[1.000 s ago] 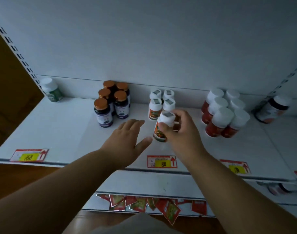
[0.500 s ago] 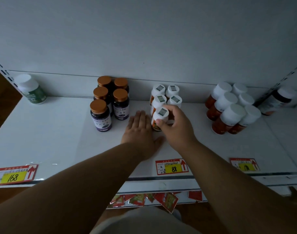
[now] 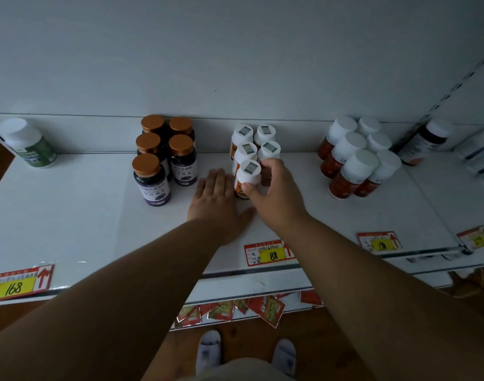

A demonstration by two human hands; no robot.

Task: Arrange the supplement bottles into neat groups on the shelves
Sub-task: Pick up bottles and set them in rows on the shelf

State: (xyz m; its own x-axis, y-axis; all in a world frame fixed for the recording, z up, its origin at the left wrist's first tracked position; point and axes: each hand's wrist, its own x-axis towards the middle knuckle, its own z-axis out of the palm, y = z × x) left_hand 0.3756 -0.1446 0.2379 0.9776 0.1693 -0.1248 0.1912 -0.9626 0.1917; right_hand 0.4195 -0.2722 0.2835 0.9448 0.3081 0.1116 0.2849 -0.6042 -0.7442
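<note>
On the white shelf several white-capped bottles with orange labels stand in a cluster at the middle back. My right hand grips the front bottle of that cluster, thumb and fingers curled round its cap and body, and it stands on the shelf touching the ones behind. My left hand lies flat on the shelf with straight fingers, just left of that bottle. Dark bottles with copper caps stand grouped to the left. Red bottles with white caps stand grouped to the right.
A lone green-labelled bottle stands at the far left back. A dark bottle and pale boxes sit past the upright at the far right. Price tags 168 and 88 line the front edge. Red packets hang on a lower shelf.
My right hand carried the orange-labelled bottle back and set it down at the front of its cluster. My left hand moved forward and flattened onto the shelf beside it.
</note>
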